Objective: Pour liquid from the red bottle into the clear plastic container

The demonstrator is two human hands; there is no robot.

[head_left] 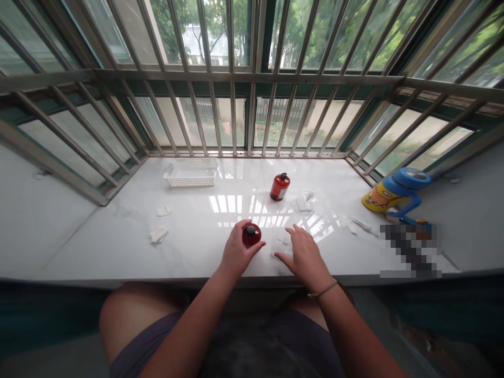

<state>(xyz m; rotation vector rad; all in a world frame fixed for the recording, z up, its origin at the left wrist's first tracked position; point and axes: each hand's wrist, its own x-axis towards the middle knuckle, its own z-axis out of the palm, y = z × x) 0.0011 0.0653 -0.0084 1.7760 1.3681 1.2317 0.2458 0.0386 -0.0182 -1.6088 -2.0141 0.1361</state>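
My left hand (pixel 236 251) is wrapped round a small red bottle with a black cap (pixel 252 236), near the front of the white marble sill. Just to its right, my right hand (pixel 302 253) is open, thumb and fingers apart. Between its thumb and fingertips, on the sill, lies a clear plastic piece (pixel 282 243), perhaps a packet; I cannot tell whether the hand touches it. Farther back stands a second red bottle (pixel 280 187), upright, with a black top and a pale label. Beside that bottle is a small clear pack of white tissues (pixel 307 200).
A white perforated basket (pixel 192 173) sits at the back left. Crumpled tissues (pixel 158 234) lie on the left, more tissue (pixel 349 224) on the right. A blue and yellow jug (pixel 394 190) stands at the right, by a pixelated patch. Metal window bars (pixel 244 126) close off the back.
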